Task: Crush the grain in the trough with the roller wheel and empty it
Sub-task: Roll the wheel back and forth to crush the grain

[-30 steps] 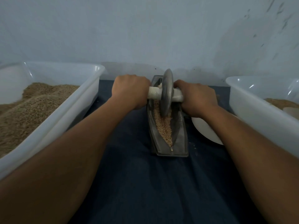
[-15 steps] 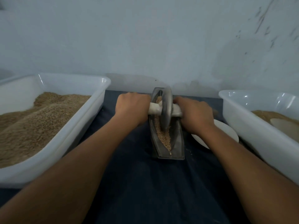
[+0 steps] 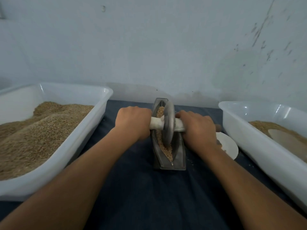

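Centrally, grain (image 3: 163,147) in trough (image 3: 178,159); tubs (image 3: 93,123) of grain alongside.

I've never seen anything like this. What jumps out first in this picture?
Dead centre, a metal roller wheel stands on edge in a narrow trough of grain, with the left hand and right hand gripping its white-wrapped axle on either side. A big white tub heaped with grain fills the left side, and a second tub sits at right beside a small white dish.

Both arms reach forward, left hand (image 3: 133,122) and right hand (image 3: 197,130) each fisted, knuckles up, thumbs hidden.
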Available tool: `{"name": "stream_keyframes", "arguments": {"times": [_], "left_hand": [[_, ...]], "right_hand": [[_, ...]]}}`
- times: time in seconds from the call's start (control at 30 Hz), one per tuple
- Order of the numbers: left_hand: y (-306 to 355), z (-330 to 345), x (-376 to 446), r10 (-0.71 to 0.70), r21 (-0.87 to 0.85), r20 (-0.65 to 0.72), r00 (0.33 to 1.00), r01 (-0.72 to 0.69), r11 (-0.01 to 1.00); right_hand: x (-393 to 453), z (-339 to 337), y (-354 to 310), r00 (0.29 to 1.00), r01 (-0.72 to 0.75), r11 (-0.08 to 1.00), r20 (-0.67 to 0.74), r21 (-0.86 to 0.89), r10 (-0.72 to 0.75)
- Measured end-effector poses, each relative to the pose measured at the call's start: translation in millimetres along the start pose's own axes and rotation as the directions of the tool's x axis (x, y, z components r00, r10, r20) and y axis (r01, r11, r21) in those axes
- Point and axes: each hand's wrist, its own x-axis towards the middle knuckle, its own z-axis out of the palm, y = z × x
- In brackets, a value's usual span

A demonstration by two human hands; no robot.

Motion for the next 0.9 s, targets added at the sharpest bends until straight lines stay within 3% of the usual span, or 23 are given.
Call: {"name": "stream_keyframes", "arguments": {"times": [0.4,0.9], "left_hand": [[1,-12,-3,0.019,0.004,0.1,0.995,-0.019,1.0],[-5,5,11,0.037,0.006,-0.003,0.999,-0.037,0.999]], "right_hand": [[-4,-6,-3,0.999,-0.021,1.0,0.038,-0.004,0.021],[19,9,5,0.993,-0.003,1.0,0.118,-0.004,0.004]]}}
